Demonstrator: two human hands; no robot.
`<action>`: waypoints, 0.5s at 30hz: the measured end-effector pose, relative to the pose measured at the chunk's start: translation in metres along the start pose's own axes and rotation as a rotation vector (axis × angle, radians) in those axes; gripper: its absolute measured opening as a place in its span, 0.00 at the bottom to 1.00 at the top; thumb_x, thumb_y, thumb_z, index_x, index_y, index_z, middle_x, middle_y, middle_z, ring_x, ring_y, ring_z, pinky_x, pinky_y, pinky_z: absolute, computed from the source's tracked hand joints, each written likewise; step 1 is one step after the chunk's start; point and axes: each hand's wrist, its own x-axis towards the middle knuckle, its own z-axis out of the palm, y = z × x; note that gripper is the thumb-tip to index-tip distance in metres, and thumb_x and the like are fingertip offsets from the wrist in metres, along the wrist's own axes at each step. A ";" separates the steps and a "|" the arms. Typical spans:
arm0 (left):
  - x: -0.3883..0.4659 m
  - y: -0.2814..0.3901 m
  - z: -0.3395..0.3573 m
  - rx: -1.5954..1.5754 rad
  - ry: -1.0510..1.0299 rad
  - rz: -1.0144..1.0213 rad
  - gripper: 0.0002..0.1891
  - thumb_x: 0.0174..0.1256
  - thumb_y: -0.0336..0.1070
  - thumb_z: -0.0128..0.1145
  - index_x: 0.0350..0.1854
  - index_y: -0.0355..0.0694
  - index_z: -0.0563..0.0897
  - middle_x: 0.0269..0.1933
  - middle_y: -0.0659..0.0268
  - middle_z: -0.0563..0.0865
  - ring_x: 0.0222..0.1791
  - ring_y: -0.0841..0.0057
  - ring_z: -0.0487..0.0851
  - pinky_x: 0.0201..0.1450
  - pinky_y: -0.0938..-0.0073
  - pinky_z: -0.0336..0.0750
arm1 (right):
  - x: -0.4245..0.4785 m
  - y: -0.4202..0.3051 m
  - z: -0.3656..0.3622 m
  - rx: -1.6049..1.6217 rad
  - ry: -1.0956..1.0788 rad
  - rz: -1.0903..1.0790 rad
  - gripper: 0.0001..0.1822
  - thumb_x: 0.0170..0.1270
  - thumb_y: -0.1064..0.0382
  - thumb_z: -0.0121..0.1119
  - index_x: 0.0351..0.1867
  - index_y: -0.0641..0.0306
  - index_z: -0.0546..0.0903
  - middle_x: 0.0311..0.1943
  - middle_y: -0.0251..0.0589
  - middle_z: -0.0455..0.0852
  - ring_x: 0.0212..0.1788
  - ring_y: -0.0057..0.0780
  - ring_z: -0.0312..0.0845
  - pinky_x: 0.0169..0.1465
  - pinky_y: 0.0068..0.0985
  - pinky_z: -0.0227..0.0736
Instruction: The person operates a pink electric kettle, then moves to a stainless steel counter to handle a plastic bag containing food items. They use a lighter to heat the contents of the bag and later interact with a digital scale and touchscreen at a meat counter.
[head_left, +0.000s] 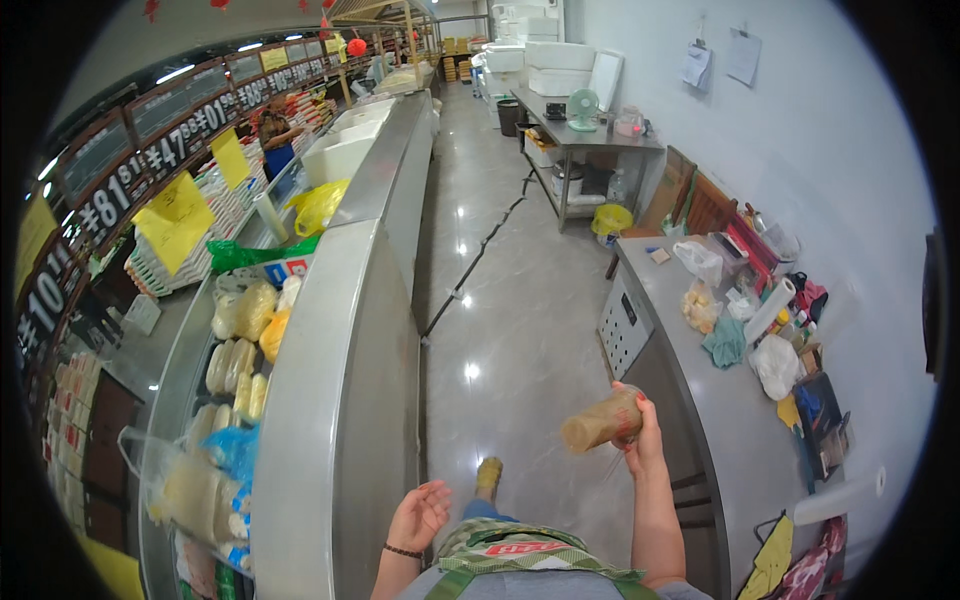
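My right hand (643, 435) is closed around a clear plastic cup (604, 424) of brown drink, tilted on its side above the floor, with red marks on its wall. Something thin and clear hangs beneath that hand. My left hand (421, 516), with a dark beaded band at the wrist, is held low in front of the body, its fingers loosely curled and holding nothing. Between the hands is a green checked apron (517, 551). One foot in a yellowish shoe (489, 474) shows on the floor.
A steel counter (300, 420) beside a display case of bagged food runs along the left. At right, a grey table (712, 390) bears plastic bags, rolls and a black tray (817, 427). A dark cable (487, 240) crosses the aisle floor. Beyond stands a steel table (551, 120). A person (277, 135) stands beyond the counter.
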 end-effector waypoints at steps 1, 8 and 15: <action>0.030 0.013 -0.002 -0.011 -0.008 -0.038 0.18 0.76 0.40 0.50 0.58 0.33 0.80 0.52 0.55 0.88 0.46 0.66 0.87 0.44 0.69 0.82 | 0.023 -0.004 0.015 -0.012 0.034 -0.013 0.32 0.73 0.42 0.43 0.70 0.58 0.73 0.50 0.36 0.86 0.43 0.22 0.86 0.28 0.18 0.74; 0.204 0.128 0.059 0.121 -0.106 -0.150 0.16 0.77 0.40 0.49 0.57 0.36 0.81 0.51 0.59 0.89 0.48 0.69 0.86 0.46 0.71 0.80 | 0.167 -0.011 0.050 0.089 0.147 0.069 0.31 0.73 0.43 0.46 0.68 0.58 0.75 0.50 0.36 0.86 0.41 0.22 0.85 0.25 0.19 0.71; 0.340 0.181 0.131 0.297 -0.097 -0.224 0.17 0.78 0.42 0.51 0.59 0.38 0.80 0.54 0.62 0.86 0.49 0.73 0.85 0.50 0.73 0.80 | 0.280 -0.026 0.044 0.052 0.084 0.074 0.32 0.72 0.42 0.46 0.69 0.57 0.76 0.50 0.35 0.86 0.41 0.17 0.84 0.18 0.14 0.64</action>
